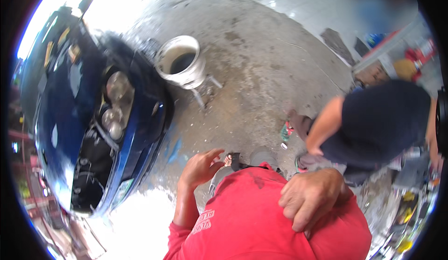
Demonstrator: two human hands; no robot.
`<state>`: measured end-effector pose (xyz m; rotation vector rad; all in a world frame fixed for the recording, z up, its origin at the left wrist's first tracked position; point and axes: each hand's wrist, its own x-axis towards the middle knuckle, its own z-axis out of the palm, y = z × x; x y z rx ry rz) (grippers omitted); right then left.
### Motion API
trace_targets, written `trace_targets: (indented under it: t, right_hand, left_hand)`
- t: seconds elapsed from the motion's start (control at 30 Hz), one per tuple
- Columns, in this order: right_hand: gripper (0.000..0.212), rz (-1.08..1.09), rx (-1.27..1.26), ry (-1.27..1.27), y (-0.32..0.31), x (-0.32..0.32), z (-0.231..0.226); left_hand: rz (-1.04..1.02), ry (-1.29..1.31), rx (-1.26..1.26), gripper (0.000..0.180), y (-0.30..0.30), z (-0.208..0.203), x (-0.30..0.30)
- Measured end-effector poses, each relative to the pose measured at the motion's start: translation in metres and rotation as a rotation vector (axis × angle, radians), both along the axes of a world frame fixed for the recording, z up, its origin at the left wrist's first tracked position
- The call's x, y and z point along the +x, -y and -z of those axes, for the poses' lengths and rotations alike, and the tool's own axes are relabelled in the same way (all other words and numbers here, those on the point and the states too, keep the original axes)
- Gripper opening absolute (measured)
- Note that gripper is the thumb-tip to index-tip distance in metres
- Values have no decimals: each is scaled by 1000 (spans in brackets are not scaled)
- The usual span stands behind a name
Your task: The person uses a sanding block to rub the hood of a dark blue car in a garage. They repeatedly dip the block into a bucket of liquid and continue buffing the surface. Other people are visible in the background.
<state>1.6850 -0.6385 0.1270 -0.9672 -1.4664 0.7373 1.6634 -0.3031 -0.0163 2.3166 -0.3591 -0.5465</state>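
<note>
My left hand [200,168] hangs in the air at the left of my body, its fingers apart and nothing in them. Against my chest, my right hand [311,197] has its fingers curled at the front of my red shirt [261,213], seemingly pinching the cloth; its thumb is mostly hidden. To the left stands a dark blue car [60,115], with a headlight [116,104] facing the open floor. Neither hand touches the car.
A white bucket [198,73] with dark liquid stands on a small legged support near the car. A person in a dark shirt [378,124] is close at my right. A green bottle [284,133] lies on the concrete floor [242,97]. Cluttered goods line the right side.
</note>
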Motion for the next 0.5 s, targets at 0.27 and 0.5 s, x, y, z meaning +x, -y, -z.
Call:
trace_targets:
  t: [0.27, 0.5]
  right_hand:
    - [19, 924, -768, -186, -16, 154, 70]
    - [25, 1224, -396, 78, 63, 397, 85]
  left_hand:
    - [10, -236, 69, 48, -13, 39, 157]
    - [9, -242, 204, 49, 30, 89, 347]
